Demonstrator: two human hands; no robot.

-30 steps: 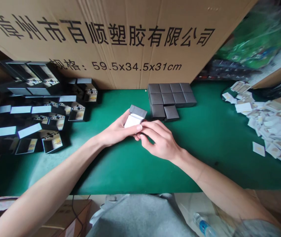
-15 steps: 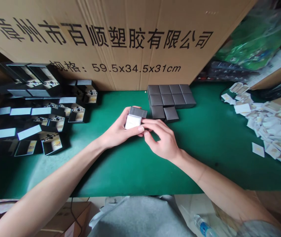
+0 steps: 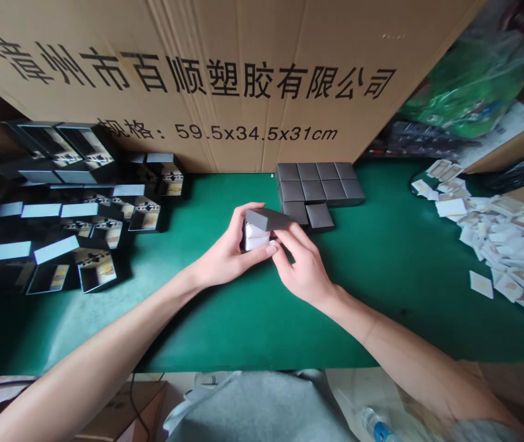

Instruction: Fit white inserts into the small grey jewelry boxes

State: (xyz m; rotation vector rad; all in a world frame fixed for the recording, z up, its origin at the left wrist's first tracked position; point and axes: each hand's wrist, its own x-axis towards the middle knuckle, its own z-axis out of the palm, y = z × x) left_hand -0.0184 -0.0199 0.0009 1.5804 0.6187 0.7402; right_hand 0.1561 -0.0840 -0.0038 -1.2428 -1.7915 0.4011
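My left hand (image 3: pixel 225 252) is wrapped round a small dark hinged box (image 3: pixel 267 220), with the thumb along its near side. The lid is tilted partly over a white padded insert (image 3: pixel 257 236). My right hand (image 3: pixel 305 261) grips the same box from the right, its fingers at the lid's edge and its thumb close to my left thumb. Just beyond my right hand sits a block of closed dark boxes (image 3: pixel 317 184), set side by side in rows.
Several dark boxes with raised lids (image 3: pixel 99 270) stand at the left. A heap of white insert pieces (image 3: pixel 510 245) lies on the green tabletop (image 3: pixel 225 331) at the right. Behind stands a large printed carton (image 3: pixel 243 37). A plastic bottle (image 3: pixel 377 423) is below the table edge.
The box's lid has swung down towards me and now partly covers the white insert. My right fingers have moved up to the lid's edge.
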